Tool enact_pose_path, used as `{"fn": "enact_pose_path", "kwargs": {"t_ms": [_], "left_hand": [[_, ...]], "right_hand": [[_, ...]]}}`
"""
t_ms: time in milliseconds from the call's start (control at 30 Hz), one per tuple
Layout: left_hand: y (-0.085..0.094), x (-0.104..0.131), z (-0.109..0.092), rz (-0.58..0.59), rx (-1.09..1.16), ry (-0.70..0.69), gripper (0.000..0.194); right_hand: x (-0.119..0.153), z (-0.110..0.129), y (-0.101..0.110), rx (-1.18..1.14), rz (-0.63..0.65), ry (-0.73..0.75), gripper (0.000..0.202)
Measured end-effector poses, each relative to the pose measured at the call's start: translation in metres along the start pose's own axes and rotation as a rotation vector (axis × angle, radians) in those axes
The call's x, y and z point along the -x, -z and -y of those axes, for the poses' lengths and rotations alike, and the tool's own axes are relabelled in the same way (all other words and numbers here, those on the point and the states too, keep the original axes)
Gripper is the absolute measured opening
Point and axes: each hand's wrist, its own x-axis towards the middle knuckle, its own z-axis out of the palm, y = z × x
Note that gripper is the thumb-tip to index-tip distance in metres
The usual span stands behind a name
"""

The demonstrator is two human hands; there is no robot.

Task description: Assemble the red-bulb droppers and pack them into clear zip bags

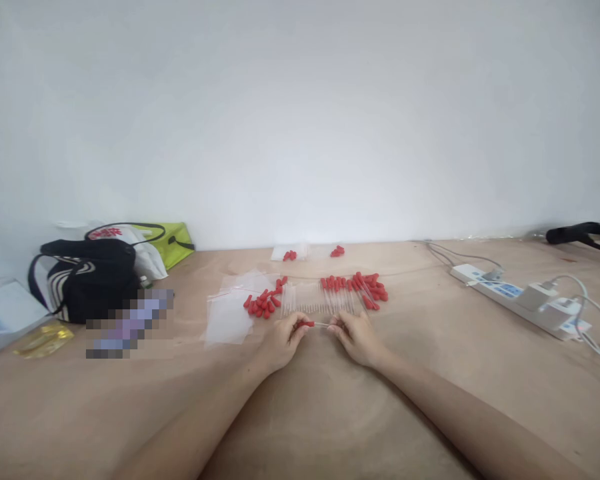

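Dropper point(312, 324) btwn L+R fingers point(338, 331)

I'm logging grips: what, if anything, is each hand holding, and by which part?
Left hand: a red bulb, by its left end. Right hand: a thin clear tube, by its right end.

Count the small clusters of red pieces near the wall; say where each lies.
2: the left cluster at a translucent sheet, and the right cluster to its right. Pieces overlap, so some may be hidden within each.
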Motion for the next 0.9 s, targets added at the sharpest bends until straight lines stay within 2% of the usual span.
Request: {"fn": "enact_pose_path", "kwargs": {"t_ms": [267, 500, 633, 900], "left_hand": [[-0.006, 0.000, 0.001, -0.022, 0.022, -0.038, 0.017], [-0.005, 0.002, -0.003, 0.017, -0.022, -0.082, 0.018], [-0.004, 0.002, -0.006, 0.030, -0.086, -0.107, 0.020], [-0.004, 0.006, -0.007, 0.078, -0.146, -0.240, 0.017]], "right_hand": [[0.000, -0.001, 0.000, -0.080, 0.007, 0.066, 0.020], [0.000, 0.005, 0.009, 0.142, 0.036, 0.128, 0.023], [0.002, 0.012, 0.010, 0.170, 0.032, 0.152, 0.024], [0.004, 0.019, 0.000, 0.117, 0.081, 0.093, 0.029]]}}
